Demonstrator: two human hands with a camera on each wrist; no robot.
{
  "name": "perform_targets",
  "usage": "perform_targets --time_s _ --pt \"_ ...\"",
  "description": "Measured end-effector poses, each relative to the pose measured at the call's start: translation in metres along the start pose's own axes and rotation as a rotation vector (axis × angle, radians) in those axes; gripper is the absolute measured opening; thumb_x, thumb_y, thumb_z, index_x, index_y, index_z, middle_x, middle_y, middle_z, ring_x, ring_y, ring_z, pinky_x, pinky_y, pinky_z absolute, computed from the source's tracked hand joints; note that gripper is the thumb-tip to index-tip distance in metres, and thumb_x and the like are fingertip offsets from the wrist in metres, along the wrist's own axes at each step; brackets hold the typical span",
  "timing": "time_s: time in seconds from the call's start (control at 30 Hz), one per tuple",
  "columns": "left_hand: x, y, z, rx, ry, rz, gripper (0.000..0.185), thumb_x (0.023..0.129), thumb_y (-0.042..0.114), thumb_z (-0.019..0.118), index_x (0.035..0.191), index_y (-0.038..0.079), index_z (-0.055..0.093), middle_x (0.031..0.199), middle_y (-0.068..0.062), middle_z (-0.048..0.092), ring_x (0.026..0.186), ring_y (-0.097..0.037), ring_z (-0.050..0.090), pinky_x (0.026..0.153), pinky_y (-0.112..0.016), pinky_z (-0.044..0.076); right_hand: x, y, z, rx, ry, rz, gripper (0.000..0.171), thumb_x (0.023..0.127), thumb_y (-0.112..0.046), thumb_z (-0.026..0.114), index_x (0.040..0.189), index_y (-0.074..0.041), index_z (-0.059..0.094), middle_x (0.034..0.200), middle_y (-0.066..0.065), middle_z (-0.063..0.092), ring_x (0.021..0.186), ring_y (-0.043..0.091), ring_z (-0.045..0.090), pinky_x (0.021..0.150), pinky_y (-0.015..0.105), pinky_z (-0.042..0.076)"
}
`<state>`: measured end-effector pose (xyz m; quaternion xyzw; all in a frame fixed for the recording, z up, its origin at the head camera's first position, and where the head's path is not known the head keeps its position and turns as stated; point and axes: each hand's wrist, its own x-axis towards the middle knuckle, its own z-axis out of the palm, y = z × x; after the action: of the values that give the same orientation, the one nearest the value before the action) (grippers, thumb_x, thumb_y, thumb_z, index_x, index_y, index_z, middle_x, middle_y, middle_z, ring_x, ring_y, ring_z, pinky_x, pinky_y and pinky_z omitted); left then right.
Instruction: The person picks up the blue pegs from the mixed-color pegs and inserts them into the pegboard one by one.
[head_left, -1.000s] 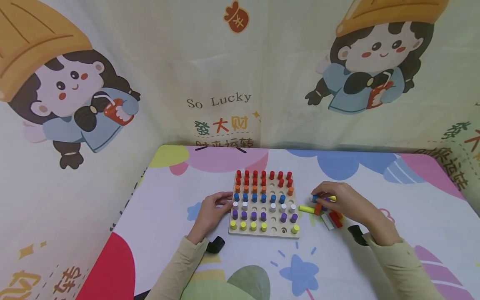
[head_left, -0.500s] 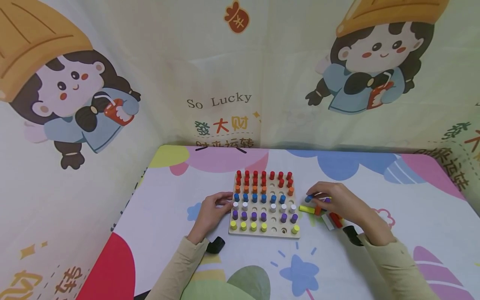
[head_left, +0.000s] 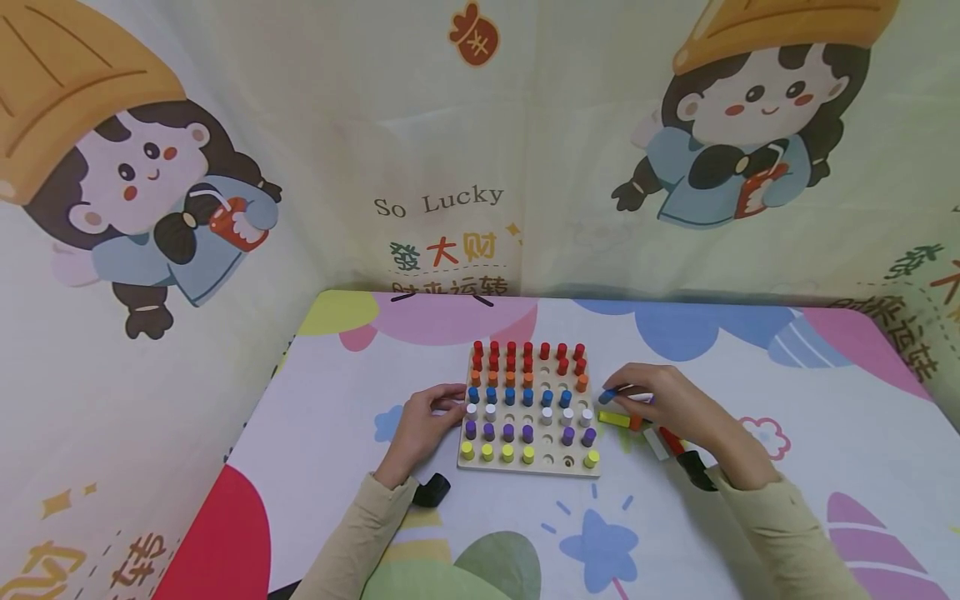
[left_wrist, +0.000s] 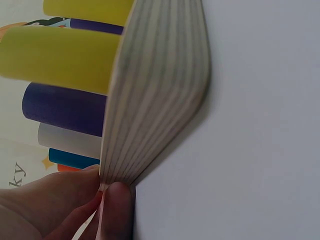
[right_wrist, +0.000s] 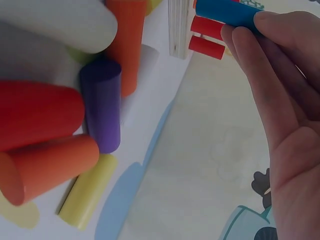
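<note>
A wooden pegboard (head_left: 525, 468) carries rows of red, orange, blue, white, purple and yellow pegs, with several bare holes mostly toward its right. At its left edge my left hand (head_left: 426, 421) grips the board; the left wrist view shows thumb and fingers at the striped side (left_wrist: 160, 60). Just off the board's right side, my right hand (head_left: 678, 408) pinches a blue peg (right_wrist: 225, 12) between thumb and fingertips. That peg is tilted, near the right end of the blue row, where a hole is bare.
Under and beside my right hand lie loose pegs: yellow (head_left: 615, 418), white (head_left: 656, 444), red (head_left: 671, 439), purple (right_wrist: 102, 107) and orange (right_wrist: 55, 167). The patterned tablecloth (head_left: 337, 517) meets a printed backdrop (head_left: 585, 167) at the back.
My right hand has moved left from the loose pegs toward the board, carrying the blue peg away from the pile. The left hand and the board stay in place.
</note>
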<state>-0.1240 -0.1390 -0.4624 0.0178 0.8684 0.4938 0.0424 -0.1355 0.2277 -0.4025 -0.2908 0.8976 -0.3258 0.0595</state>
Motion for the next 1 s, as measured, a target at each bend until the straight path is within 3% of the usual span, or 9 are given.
perform_targets --time_s 0.7,1.0 --pt "0.000 0.001 0.000 -0.002 -0.006 -0.012 0.033 0.092 0.014 0.070 0.125 0.010 0.068 0.114 -0.006 0.071 0.095 -0.017 0.069 0.083 -0.033 0.058 0.015 -0.004 0.014 -0.008 -0.028 -0.011 0.023 0.087 -0.001 0.072 0.110 -0.003 0.072 0.108 0.010 0.072 0.095 0.022 0.072 0.082 0.035 0.058" --pt "0.000 0.001 -0.001 -0.001 -0.007 -0.012 0.033 0.092 0.014 0.070 0.125 0.010 0.068 0.114 -0.006 0.071 0.095 -0.017 0.069 0.084 -0.034 0.057 0.020 -0.004 0.019 -0.037 -0.012 -0.064 0.022 0.088 -0.002 0.072 0.109 -0.005 0.072 0.108 0.006 0.072 0.096 0.019 0.071 0.082 0.032 0.058"
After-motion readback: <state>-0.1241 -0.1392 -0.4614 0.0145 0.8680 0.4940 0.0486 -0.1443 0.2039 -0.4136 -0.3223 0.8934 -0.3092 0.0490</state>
